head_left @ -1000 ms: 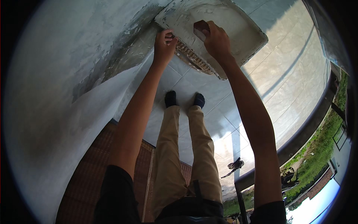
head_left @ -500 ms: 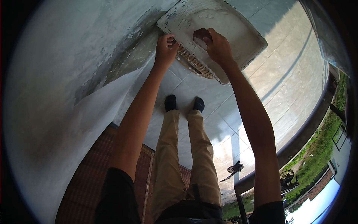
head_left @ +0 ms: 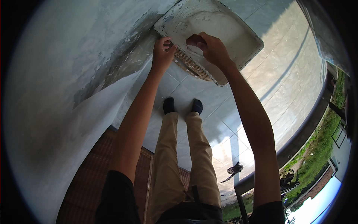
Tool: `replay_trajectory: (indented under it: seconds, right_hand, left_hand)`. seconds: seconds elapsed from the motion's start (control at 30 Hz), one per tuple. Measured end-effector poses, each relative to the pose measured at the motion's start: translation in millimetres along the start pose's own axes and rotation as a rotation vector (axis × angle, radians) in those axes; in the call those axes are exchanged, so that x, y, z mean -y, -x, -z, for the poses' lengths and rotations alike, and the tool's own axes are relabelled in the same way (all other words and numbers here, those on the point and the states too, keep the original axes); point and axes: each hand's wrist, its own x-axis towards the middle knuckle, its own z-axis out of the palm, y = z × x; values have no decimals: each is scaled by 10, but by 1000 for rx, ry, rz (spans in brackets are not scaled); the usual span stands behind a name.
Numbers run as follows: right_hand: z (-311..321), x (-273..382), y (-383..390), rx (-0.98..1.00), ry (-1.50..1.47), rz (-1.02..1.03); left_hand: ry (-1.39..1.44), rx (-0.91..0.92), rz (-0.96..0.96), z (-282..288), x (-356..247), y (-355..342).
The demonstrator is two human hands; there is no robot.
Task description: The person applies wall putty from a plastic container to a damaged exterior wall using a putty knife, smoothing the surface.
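Observation:
A worn, whitish rectangular top with a raised rim (head_left: 233, 31) stands in front of me, its paint chipped along the edges. Under its near edge runs a brown woven band (head_left: 192, 65), partly hidden by the top. My left hand (head_left: 162, 56) is closed on the near left rim, fingers curled over it. In my right hand (head_left: 216, 50) is a dark reddish-brown block (head_left: 194, 39), held between thumb and fingers over the whitish surface. The block's underside is hidden, so I cannot tell whether it touches.
On the left rises a grey wall (head_left: 63, 67) with peeling paint. Grey floor tiles (head_left: 220, 112) lie below, partly sunlit at right. A brown woven mat (head_left: 93, 175) is at lower left. A dark railing (head_left: 294, 147) borders greenery on the right.
My right hand has shifted slightly left over the top with the brown block. My left hand stays on the rim. The whole view has shifted a little.

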Motion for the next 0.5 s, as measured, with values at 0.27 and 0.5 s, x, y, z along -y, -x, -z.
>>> replay_trajectory:
  seconds: [0.27,0.5]
  right_hand:
    - [-55,96,-90,-25,109,104]
    - [-27,122,-117,-15,181,223]
  left_hand:
    - [-27,-5,-39,32,-4,9]
    - [4,-4,-31,19,-5,6]
